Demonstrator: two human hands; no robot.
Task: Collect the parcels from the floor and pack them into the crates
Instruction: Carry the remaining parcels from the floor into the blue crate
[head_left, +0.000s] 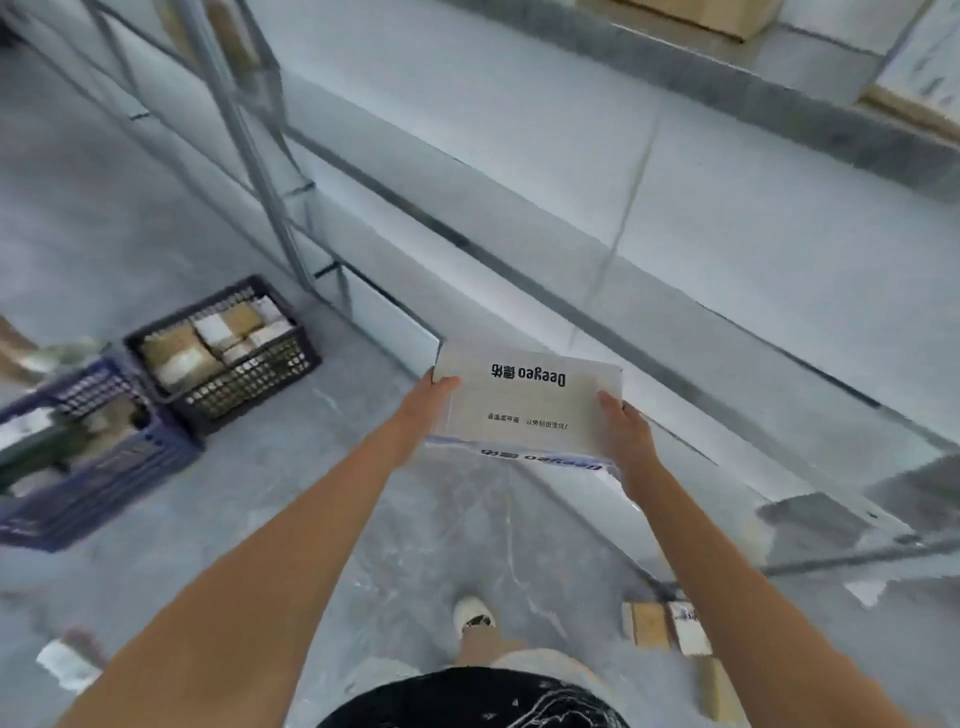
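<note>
I hold a flat, pale grey rectangular parcel with black printed lettering (524, 402) out in front of me, carried level between both hands above the grey concrete floor (426, 519). My left hand (434, 397) grips its left edge, thumb curled over the top face and fingers underneath; my right hand (626, 431) grips the right edge the same way, thumb lying on top. A blue-and-white printed strip runs along the parcel's near edge, between my two wrists. Well off to the left of my left hand sits a black plastic lattice crate (228, 353), packed with brown and white parcels (218, 332), and just beside it, nearer to me, stands a blue plastic lattice crate (88, 457) that also holds packages, though blur hides what they are. Beyond the parcel and to the right of my right hand runs grey metal shelving (519, 171) with pale boards. Below my right forearm, on the floor, lie a few small brown and white cardboard parcels (670, 626). Below my left arm, another small white package (67, 660) rests on the floor.
</note>
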